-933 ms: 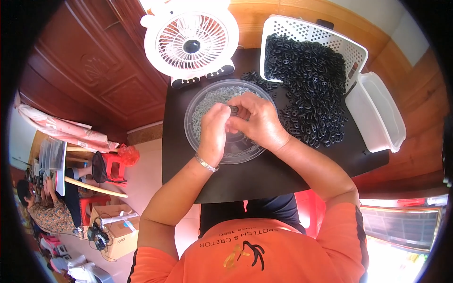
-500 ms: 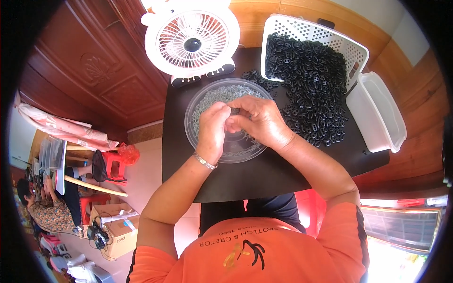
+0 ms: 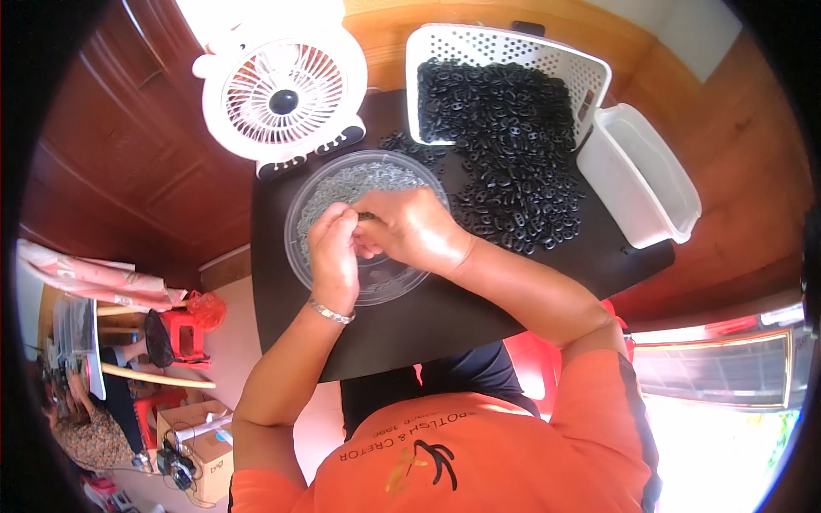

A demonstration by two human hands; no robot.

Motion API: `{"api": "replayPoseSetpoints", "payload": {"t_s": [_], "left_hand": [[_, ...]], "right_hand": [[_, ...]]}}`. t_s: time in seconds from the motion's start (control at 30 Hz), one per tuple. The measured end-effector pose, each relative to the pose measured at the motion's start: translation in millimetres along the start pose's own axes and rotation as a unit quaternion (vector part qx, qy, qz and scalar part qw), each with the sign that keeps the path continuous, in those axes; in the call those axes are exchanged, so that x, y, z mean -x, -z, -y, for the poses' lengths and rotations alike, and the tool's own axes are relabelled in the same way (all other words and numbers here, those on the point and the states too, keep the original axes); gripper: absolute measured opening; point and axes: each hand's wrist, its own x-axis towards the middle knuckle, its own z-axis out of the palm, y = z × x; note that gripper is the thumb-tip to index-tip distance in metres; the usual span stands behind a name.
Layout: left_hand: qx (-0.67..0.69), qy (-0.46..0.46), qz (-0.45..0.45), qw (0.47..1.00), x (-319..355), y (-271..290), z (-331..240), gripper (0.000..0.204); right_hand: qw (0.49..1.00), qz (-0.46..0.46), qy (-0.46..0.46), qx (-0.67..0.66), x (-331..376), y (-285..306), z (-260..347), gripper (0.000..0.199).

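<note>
Presently observed: left hand (image 3: 332, 255) and right hand (image 3: 409, 229) held close together over a clear round plastic bowl (image 3: 310, 256) on a black tabletop (image 3: 282, 325), fingertips meeting above its middle. Both hands curled, fingers pinched around what appears to be 1 small dark piece; too small and too covered to identify, and cannot tell which hand actually grips it. Bowl holding a layer of small grey-green parts (image 3: 342, 184), mostly toward its far side, near half largely bare. Just right of the bowl, a large heap of small black parts (image 3: 517, 192) spilling from a tipped white perforated basket (image 3: 505, 43) across the table. Beyond that, a white rectangular tub (image 3: 637, 184), apparently empty as far as visible. Behind the bowl, a white desk fan (image 3: 282, 98). Judged progress: early to middling. Black heap remaining very large, basket well filled, no pile of finished pieces distinguishable anywhere. Bulk of the work judged outstanding.
</note>
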Motion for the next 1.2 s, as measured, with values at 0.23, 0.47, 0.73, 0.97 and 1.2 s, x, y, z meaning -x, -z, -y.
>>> {"api": "replayPoseSetpoints", "payload": {"t_s": [0.23,0.47,0.73,0.97,1.2], "left_hand": [[-0.034,-0.019,-0.004,0.999,-2,-1,-7,0.022],[-0.021,-0.004,0.002,1.0,-9,3,-18,0.014],[-0.027,0.006,0.02,0.999,-10,8,-16,0.014],[-0.057,0.016,0.037,0.998,-10,10,-16,0.02],[-0.063,0.028,0.03,0.997,-9,11,-18,0.02]], "right_hand": [[0.984,-0.134,0.036,0.113,-20,55,-10,0.016],[0.726,-0.485,-0.152,0.463,13,228,-63,0.031],[0.913,-0.248,-0.182,0.267,-7,161,-67,0.02],[0.949,0.054,-0.181,0.254,-11,90,-88,0.016],[0.927,0.069,-0.155,0.335,-12,78,-99,0.013]]}}
